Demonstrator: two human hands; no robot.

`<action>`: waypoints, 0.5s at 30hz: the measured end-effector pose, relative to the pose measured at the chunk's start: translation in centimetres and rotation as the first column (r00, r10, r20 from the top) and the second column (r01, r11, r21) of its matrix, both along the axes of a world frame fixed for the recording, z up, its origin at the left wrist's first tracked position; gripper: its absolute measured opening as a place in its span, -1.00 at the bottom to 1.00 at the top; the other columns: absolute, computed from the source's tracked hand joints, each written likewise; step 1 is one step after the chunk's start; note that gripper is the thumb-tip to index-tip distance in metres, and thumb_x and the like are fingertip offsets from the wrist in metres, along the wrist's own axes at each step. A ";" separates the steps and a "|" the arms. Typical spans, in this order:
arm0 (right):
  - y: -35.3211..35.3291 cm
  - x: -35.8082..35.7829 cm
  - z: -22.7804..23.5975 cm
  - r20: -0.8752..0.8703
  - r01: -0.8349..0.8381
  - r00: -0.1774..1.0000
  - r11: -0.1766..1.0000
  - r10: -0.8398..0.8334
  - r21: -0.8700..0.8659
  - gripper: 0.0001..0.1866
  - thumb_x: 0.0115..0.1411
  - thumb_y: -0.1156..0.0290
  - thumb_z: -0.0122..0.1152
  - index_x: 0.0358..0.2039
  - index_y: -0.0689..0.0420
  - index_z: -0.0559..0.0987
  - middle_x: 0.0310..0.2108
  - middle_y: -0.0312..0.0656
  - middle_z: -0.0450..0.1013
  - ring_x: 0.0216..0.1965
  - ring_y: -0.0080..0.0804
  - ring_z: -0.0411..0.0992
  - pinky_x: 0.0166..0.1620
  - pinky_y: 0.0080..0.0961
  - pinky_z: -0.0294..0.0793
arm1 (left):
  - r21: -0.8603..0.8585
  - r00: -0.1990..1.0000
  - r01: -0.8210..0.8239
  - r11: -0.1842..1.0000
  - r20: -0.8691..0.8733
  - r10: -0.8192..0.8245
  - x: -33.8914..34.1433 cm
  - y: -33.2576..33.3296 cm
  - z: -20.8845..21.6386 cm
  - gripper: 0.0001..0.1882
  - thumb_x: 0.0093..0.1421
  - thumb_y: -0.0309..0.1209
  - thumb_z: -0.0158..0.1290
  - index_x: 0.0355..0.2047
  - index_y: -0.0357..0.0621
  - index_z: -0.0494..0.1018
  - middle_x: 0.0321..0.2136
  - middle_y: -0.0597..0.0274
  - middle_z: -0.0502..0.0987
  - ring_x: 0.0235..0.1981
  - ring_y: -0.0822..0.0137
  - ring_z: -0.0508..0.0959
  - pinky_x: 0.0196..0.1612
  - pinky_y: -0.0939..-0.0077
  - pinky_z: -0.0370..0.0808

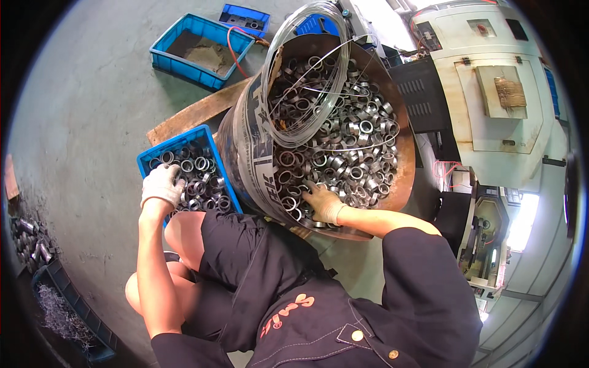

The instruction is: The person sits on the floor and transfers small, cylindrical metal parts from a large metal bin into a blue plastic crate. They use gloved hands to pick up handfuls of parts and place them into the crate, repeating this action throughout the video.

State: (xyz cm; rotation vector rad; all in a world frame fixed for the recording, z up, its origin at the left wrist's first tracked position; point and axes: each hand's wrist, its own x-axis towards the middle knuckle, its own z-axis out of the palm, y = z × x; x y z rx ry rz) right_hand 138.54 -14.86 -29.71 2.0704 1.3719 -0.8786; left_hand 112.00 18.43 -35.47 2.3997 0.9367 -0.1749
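Note:
My left hand (162,185), in a pale work glove, rests at the left edge of a blue crate (219,161) filled with metal rings (201,164). Its fingers bend over the rings, the thumb apart from them; no ring shows clearly in its hold. My right hand (324,204), gloved too, reaches into a large drum (402,168) heaped with similar rings (353,162). Its fingers are apart and touch rings near the drum's near wall; the fingertips are partly hidden among them. A coil of thin wire (338,92) lies across the drum's far left part.
A wooden plank (196,110) lies beyond the crate. Farther off stands a blue bin (184,70) holding brown material, near a smaller blue tray (245,19). Machines (497,92) stand at right. Metal pieces (30,245) and a bin of shavings (67,316) sit at left.

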 end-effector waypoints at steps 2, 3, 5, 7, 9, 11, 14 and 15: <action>-0.3 0.5 -0.4 -0.014 -0.014 1.000 1.000 0.015 0.016 -0.26 -0.21 0.49 0.38 0.10 0.03 0.43 0.29 0.06 0.08 0.15 0.13 0.26 0.12 -0.17 0.46 | 0.032 0.999 0.001 0.999 0.054 -0.002 -0.3 -0.1 -0.6 -0.61 0.09 -0.24 0.15 -0.08 -0.08 0.53 -0.13 0.03 0.54 -0.08 -0.03 0.52 0.00 0.13 0.46; -0.2 0.6 -0.3 -0.022 -0.021 1.000 1.000 0.021 0.020 -0.28 -0.20 0.50 0.37 0.09 0.03 0.44 0.29 0.08 0.09 0.15 0.14 0.27 0.12 -0.17 0.46 | 0.034 0.998 0.004 0.999 0.056 -0.006 -0.3 -0.1 -0.6 -0.62 0.09 -0.24 0.15 -0.08 -0.08 0.53 -0.13 0.03 0.53 -0.08 -0.03 0.52 0.00 0.13 0.46; -0.1 0.4 0.3 -0.029 -0.015 0.999 1.000 0.015 -0.010 -0.30 -0.20 0.51 0.36 0.08 0.03 0.44 0.28 0.10 0.09 0.14 0.15 0.28 0.12 -0.16 0.46 | 0.039 0.998 0.007 0.999 0.062 -0.009 -0.5 -0.2 -0.6 -0.62 0.09 -0.25 0.15 -0.08 -0.08 0.53 -0.13 0.03 0.53 -0.08 -0.03 0.52 0.00 0.13 0.46; -0.1 0.4 0.5 -0.040 -0.027 0.999 0.999 0.026 -0.023 -0.32 -0.19 0.52 0.35 0.06 0.04 0.45 0.28 0.09 0.09 0.13 0.14 0.30 0.10 -0.17 0.47 | 0.028 0.999 -0.004 1.000 0.045 0.003 -0.7 -0.2 -0.4 -0.62 0.09 -0.25 0.16 -0.08 -0.07 0.52 -0.13 0.04 0.53 -0.08 -0.02 0.52 0.00 0.14 0.46; 0.1 0.4 0.0 -0.017 -0.036 0.999 0.999 0.035 -0.034 -0.33 -0.18 0.52 0.35 0.06 0.04 0.46 0.26 0.07 0.12 0.11 0.12 0.31 0.08 -0.18 0.48 | 0.021 1.000 -0.005 1.000 0.014 0.005 -1.0 -0.1 -0.2 -0.62 0.09 -0.25 0.16 -0.07 -0.05 0.52 -0.13 0.05 0.52 -0.07 -0.02 0.52 0.00 0.14 0.46; 0.0 0.0 -0.3 -0.009 -0.034 0.999 0.999 0.034 -0.030 -0.34 -0.18 0.51 0.35 0.06 0.04 0.46 0.24 0.05 0.15 0.09 0.09 0.33 0.06 -0.19 0.49 | 0.033 1.000 -0.011 0.999 0.013 0.011 -1.4 -0.4 -0.8 -0.62 0.09 -0.25 0.16 -0.07 -0.04 0.52 -0.13 0.05 0.52 -0.08 -0.01 0.52 0.00 0.14 0.46; 0.4 -0.3 0.1 -0.003 -0.036 0.999 0.999 0.036 0.005 -0.35 -0.16 0.49 0.35 0.05 0.04 0.46 0.21 0.03 0.19 0.06 0.07 0.35 0.04 -0.21 0.50 | 0.014 1.000 -0.014 1.000 -0.024 0.014 -1.5 -0.6 -0.2 -0.62 0.09 -0.25 0.16 -0.07 -0.04 0.52 -0.13 0.05 0.52 -0.07 -0.01 0.52 0.01 0.15 0.47; 0.0 -0.3 0.3 0.000 -0.042 0.999 0.998 0.043 0.042 -0.34 -0.17 0.48 0.37 0.05 0.05 0.46 0.20 0.06 0.20 0.07 0.08 0.34 0.05 -0.20 0.48 | 0.000 0.999 -0.012 1.000 -0.039 0.012 -1.3 -0.7 0.2 -0.62 0.09 -0.26 0.16 -0.07 -0.04 0.52 -0.13 0.05 0.52 -0.07 -0.01 0.52 0.01 0.15 0.47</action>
